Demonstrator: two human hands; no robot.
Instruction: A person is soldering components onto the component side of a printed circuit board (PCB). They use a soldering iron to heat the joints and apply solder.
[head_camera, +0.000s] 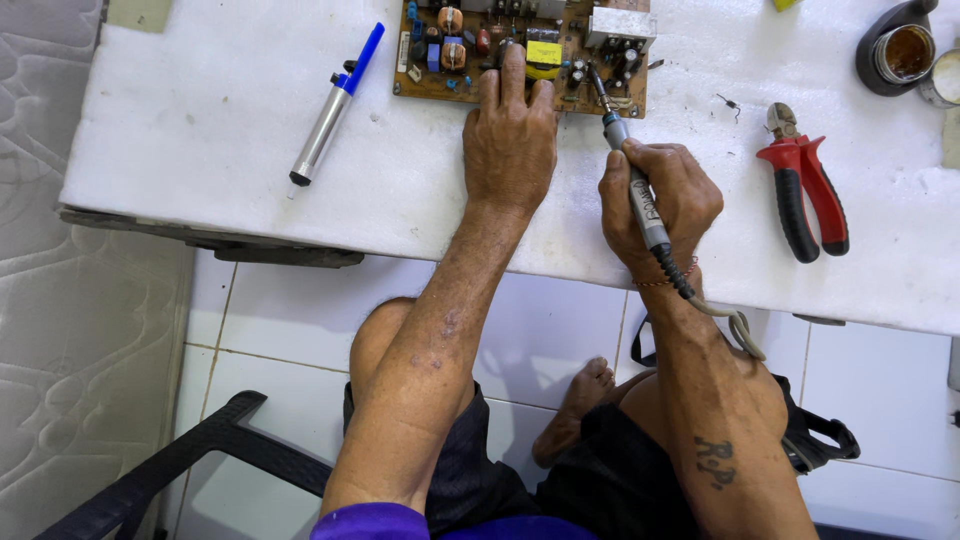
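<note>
A brown circuit board (520, 45) crowded with parts lies at the far edge of a white foam-topped table (220, 110). My left hand (508, 140) rests flat on the board's near edge, fingers pressing it down. My right hand (660, 200) grips a grey soldering iron (640, 195) like a pen. Its tip touches the board near the right side, just below a metal heat sink (620, 25). The iron's cord (725, 318) trails back over my right wrist.
A blue and silver desoldering pump (335, 105) lies left of the board. Red-handled cutting pliers (805, 185) lie to the right, with a small tin of brown flux (905, 52) beyond. Below the table are white floor tiles, my knees and a black plastic chair (190, 455).
</note>
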